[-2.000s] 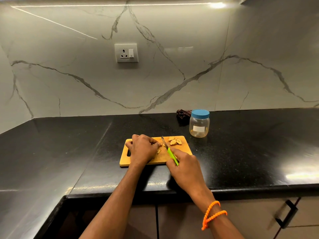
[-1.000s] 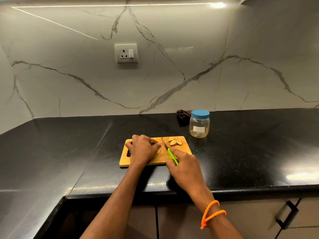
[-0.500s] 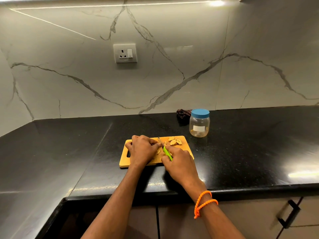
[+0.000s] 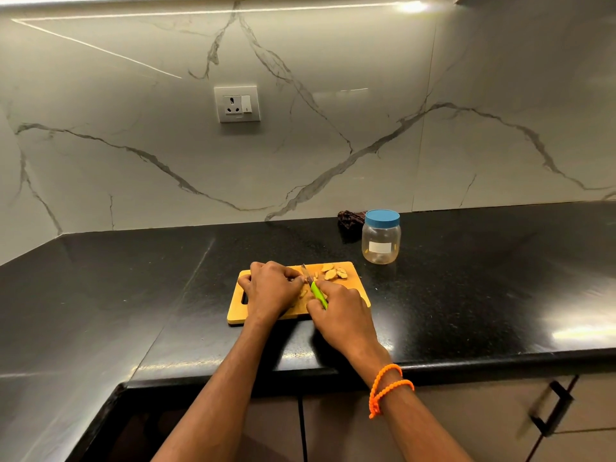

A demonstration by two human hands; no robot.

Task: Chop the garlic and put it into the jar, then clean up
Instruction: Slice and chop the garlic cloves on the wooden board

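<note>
Gripping the knife [image 4: 318,294] by its green handle, the right hand [image 4: 343,315] should keep cuts short, clear of the left hand [image 4: 271,288] pinning garlic [image 4: 304,284] on the board [image 4: 358,293]. Its blade points away, leaning left. Cut slices [image 4: 334,272] lie just beyond; the closed jar [image 4: 381,236] stands farther off, right, on the tabletop [image 4: 466,278].

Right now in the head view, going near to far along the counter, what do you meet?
Right hand on the green-handled knife → garlic pieces on the cutting board → blue-lidded jar → dark cloth → wall socket.
</note>
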